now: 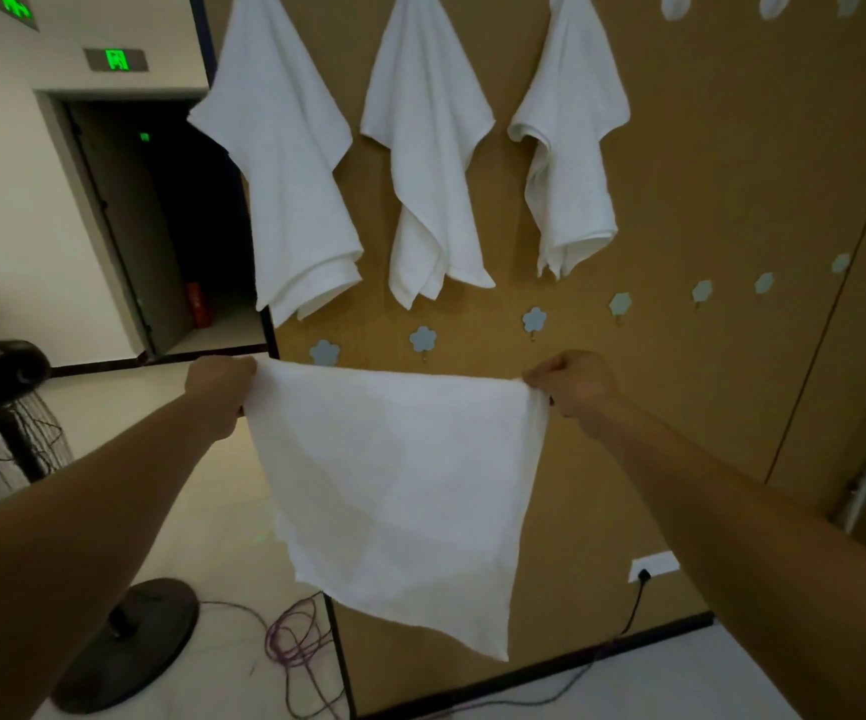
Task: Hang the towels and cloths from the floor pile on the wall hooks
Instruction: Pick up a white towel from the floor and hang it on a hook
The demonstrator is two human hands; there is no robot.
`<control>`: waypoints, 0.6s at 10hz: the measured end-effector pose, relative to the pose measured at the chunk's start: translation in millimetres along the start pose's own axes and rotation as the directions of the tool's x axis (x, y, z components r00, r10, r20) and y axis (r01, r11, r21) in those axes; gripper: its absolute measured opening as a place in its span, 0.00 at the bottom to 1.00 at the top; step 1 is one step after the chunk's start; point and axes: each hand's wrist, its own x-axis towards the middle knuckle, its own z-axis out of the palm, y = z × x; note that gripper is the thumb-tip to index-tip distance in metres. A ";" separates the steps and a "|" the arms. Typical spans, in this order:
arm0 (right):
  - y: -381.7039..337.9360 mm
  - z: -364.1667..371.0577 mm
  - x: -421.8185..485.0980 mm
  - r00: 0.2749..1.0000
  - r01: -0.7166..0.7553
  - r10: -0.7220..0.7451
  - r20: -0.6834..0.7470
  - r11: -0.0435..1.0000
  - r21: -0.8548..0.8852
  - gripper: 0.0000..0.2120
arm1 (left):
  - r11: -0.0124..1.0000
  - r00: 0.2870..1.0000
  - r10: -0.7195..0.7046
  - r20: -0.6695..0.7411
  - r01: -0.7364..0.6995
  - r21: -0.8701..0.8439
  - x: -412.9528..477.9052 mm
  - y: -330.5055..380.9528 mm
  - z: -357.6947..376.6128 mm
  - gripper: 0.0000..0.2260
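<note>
Presently the thin white square cloth (400, 491) hangs spread in the air before the brown wall panel (706, 174). Its top edge is drawn taut and roughly level between the left hand (223, 379) and right hand (574, 381), each with fingers pinched on an upper corner. Just above and behind that edge runs a row of bare pale blue flower-shaped wall hooks (423, 339), rising to the right, below three white towels (428, 163) already hung; in my judgement the left-hand corner lies nearest a free hook, so a short lift and forward push there should serve.
</note>
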 end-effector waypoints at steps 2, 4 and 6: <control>-2.4 8.4 10.6 0.999 0.049 -0.048 -0.007 0.991 0.126 0.03 | 0.997 0.988 -0.026 -0.150 0.037 0.070 14.1 -13.3 -9.0 0.05; -12.1 20.1 12.3 0.999 -0.018 0.004 0.043 0.948 0.317 0.05 | 0.990 0.994 -0.075 -0.078 0.084 0.117 20.6 -16.7 -13.6 0.03; -5.2 17.5 10.2 0.994 -0.057 0.015 0.104 0.907 0.418 0.03 | 0.984 0.986 -0.165 0.003 0.164 0.069 18.1 -14.8 -16.0 0.05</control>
